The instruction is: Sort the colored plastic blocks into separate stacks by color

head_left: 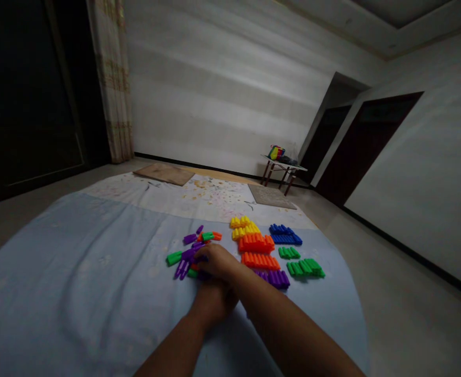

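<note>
Mixed heap of coloured pieces: one, on pale-blue cloth. At its right: yellow rows, two; orange rows, two; blue rows, two; green clusters, two; purple row, one. Right hand: over heap, grip opening cannot be told. Left hand: beneath right wrist, grip hidden.

Your right hand stretches farther forward, fingers bent down — your left hand sits nearer you, partly hidden by the right wrist — both forearms slanting inward.
</note>
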`<state>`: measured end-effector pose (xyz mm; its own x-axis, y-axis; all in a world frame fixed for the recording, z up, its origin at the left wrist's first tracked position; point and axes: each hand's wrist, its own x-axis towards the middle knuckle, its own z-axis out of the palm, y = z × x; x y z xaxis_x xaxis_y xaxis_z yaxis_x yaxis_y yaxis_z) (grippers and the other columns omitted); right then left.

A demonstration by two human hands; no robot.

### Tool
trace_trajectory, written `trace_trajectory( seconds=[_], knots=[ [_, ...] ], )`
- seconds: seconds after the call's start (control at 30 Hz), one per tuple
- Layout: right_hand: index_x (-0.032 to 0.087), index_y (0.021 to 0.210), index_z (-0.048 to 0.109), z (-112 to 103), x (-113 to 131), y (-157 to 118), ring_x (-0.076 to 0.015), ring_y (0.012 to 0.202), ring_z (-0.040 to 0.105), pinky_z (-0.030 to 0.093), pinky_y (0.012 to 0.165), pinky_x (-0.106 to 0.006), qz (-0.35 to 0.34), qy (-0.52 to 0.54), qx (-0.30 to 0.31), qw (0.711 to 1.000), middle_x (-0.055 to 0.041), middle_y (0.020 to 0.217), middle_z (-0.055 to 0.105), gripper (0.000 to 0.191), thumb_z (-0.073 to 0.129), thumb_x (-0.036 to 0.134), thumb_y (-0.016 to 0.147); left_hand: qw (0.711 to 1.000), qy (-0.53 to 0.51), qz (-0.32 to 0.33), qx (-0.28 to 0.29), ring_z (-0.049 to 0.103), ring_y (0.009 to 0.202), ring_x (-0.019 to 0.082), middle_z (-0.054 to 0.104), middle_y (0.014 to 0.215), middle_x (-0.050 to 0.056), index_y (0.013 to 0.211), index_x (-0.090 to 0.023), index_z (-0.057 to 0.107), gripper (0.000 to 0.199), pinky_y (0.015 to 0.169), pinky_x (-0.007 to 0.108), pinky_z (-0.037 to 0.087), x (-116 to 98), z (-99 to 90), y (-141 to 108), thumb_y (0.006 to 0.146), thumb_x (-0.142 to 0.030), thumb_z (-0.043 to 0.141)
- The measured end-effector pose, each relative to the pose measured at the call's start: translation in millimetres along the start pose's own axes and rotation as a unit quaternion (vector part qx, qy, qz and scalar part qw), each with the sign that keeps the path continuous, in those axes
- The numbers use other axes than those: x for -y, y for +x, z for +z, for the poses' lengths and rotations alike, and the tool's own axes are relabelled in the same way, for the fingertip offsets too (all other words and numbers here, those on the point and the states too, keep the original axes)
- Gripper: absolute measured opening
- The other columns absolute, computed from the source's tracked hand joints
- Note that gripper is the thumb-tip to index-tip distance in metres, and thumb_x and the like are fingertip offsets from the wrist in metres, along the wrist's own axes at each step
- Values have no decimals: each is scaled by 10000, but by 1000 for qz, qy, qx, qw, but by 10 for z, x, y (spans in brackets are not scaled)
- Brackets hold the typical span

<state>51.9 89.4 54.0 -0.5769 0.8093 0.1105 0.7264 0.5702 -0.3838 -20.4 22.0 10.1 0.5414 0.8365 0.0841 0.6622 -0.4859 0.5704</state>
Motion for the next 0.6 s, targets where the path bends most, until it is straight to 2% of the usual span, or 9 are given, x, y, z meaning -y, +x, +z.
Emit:
trace_trajectory(
  seconds=[0.07, 0.13, 0.27, 0.47, 0.6],
  knots=[
    [213, 936, 674, 1, -42, -36, -167, 819, 609, 437, 712, -238, 34, 16, -23, 999, -18, 875, 681, 223, 577, 153, 744, 1000, 7, 9, -3, 613, 843, 217, 689, 926, 77, 907, -193, 655, 287, 720, 300, 404, 11, 2, -5, 814, -288, 401],
    [197, 1035, 634, -29, -117, -110, -152, 744, 615, 438, 641, -226, 94, 37, -50, 994, -21, 825, 682, 274, 533, 180, 782, 1000, 28, 2, 2, 621, 744, 200, 693, 801, 73, 788, -186, 665, 298, 669, 294, 395, 20, 6, -11, 816, -308, 395],
    [142, 1168, 541, -115, -319, -289, -132, 663, 620, 430, 565, -203, 200, 35, -48, 978, -32, 775, 687, 356, 479, 238, 831, 999, 46, -13, -1, 622, 737, 184, 692, 783, 60, 745, -197, 658, 290, 655, 283, 380, 1, 4, -16, 805, -300, 394],
    [171, 1058, 627, -156, -481, -478, -193, 798, 639, 452, 678, -265, 221, -33, -40, 974, -75, 883, 696, 292, 529, 251, 796, 998, 66, -8, -15, 620, 720, 185, 684, 751, 62, 710, -191, 646, 294, 615, 286, 365, -36, -17, -22, 797, -295, 386],
    [175, 1095, 621, -224, -497, -526, -213, 902, 623, 455, 765, -294, 191, -55, -28, 980, -90, 986, 679, 333, 514, 178, 780, 998, 62, -16, -10, 617, 726, 179, 682, 745, 58, 710, -189, 646, 293, 611, 282, 356, -39, -23, -18, 797, -290, 386]
  ],
)
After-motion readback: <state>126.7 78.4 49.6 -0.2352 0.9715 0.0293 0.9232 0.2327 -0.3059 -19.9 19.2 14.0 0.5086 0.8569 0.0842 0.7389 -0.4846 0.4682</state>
